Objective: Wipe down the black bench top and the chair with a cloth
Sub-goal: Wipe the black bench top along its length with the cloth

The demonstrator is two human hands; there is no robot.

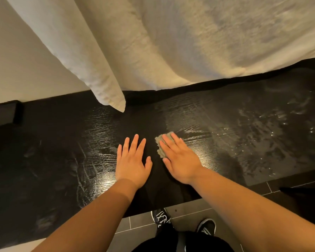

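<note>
At the far left, a black block [5, 113] sits against the pale wall [16, 60] at the back edge of the black table [53, 151]; it is too dark to tell what it is. The table runs across the whole view, its wood-grain surface glossy under the light, with fine pale scuff lines on the left part.

White fabric [207, 42], possibly a towel or a curtain, hangs down from above. One folded corner of it dips low, its tip just above the table's back part, left of centre. The rest drapes wide to the right and covers the table's back edge.

Near the middle, the left hand [133, 160] lies palm down on the bare table, fingers straight and slightly spread, holding nothing. Just beside it, not touching, the right hand [180, 159] lies palm down on a small crumpled grey cloth [161, 144]. Its fingers are straight and press the cloth flat against the table. The cloth peeks out past the fingertips and along the thumb side.

To the right of the hands, wet streaks [262, 128] and droplets glisten over the table's surface.

Below the table's near edge lies a dark tiled floor [189, 211], where two black shoes [206, 227] with white markings stand, one partly under the table.
</note>
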